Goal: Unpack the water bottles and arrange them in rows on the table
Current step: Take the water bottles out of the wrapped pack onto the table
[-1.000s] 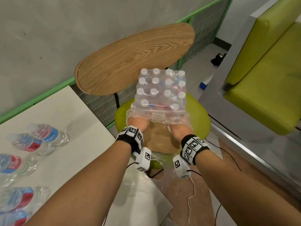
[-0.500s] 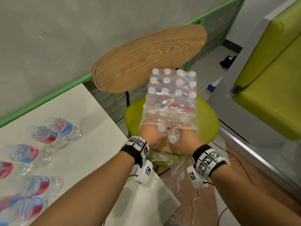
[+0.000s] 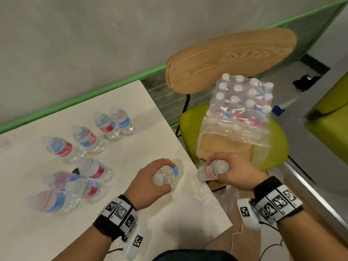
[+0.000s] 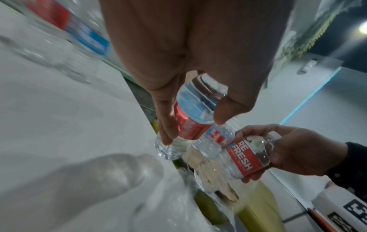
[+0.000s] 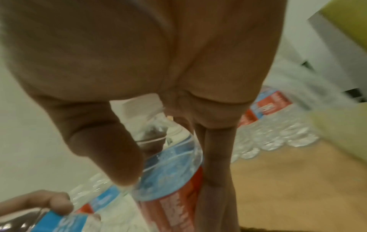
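My left hand (image 3: 150,182) grips a clear water bottle (image 3: 167,174) with a red and blue label over the white table (image 3: 169,219) near its right edge. Just off that edge, my right hand (image 3: 228,171) grips a second bottle (image 3: 211,169) above the chair. In the left wrist view my fingers (image 4: 164,125) curl round the bottle (image 4: 190,117) and the right hand holds the other bottle (image 4: 246,158). The right wrist view has my thumb and fingers round a labelled bottle (image 5: 170,180). A torn shrink-wrapped pack of bottles (image 3: 243,102) sits on the green chair seat (image 3: 190,132).
Several bottles (image 3: 84,138) stand in rows on the left part of the table, some blurred. The chair has a wooden backrest (image 3: 229,59). Loose plastic wrap (image 3: 233,134) hangs from the pack toward the table corner. A green bench (image 3: 333,110) stands right, with a grey wall behind.
Both hands have come out of the pack, each holding a bottle, and moved left toward the table. The head view has swung left, showing more of the table.
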Action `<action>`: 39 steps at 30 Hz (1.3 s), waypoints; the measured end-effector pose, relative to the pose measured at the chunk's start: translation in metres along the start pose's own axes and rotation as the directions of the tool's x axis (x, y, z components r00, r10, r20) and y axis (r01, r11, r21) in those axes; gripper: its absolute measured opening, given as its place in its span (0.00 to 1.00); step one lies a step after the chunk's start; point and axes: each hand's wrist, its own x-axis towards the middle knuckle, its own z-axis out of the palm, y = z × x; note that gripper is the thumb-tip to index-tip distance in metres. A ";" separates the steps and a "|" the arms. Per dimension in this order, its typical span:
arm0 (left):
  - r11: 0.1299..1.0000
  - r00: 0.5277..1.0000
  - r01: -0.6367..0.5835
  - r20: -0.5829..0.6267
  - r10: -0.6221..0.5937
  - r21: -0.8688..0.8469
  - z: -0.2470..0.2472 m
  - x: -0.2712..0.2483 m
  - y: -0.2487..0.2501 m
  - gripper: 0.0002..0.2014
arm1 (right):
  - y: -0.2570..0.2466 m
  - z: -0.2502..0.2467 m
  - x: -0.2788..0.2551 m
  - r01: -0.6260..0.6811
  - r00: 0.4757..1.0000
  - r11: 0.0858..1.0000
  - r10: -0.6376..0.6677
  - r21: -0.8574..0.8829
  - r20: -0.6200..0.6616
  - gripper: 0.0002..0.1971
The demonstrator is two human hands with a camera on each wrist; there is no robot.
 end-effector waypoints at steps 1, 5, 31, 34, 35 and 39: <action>1.000 0.999 0.021 -0.038 -0.021 -0.006 -0.010 -0.014 -0.006 0.28 | -0.012 0.008 0.002 0.020 1.000 1.000 -0.020 -0.018 0.015 0.18; 0.992 0.978 0.121 -0.167 -0.123 -0.022 -0.049 -0.071 -0.035 0.28 | -0.068 0.043 0.011 0.133 0.984 0.989 -0.125 -0.059 0.129 0.23; 0.909 0.723 0.361 -0.554 -0.413 -0.206 -0.163 -0.221 -0.185 0.23 | -0.255 0.275 0.043 0.646 0.756 0.697 -0.530 -0.311 0.384 0.27; 0.917 0.738 0.357 -0.548 -0.395 -0.180 -0.166 -0.212 -0.189 0.24 | -0.264 0.279 0.045 0.652 0.758 0.646 -0.550 -0.396 0.351 0.28; 0.918 0.743 0.360 -0.543 -0.391 -0.168 -0.167 -0.209 -0.191 0.24 | -0.267 0.280 0.046 0.647 0.763 0.641 -0.552 -0.414 0.337 0.28; 0.927 0.749 0.350 -0.553 -0.365 -0.138 -0.169 -0.197 -0.195 0.24 | -0.276 0.287 0.052 0.624 0.781 0.649 -0.548 -0.437 0.301 0.29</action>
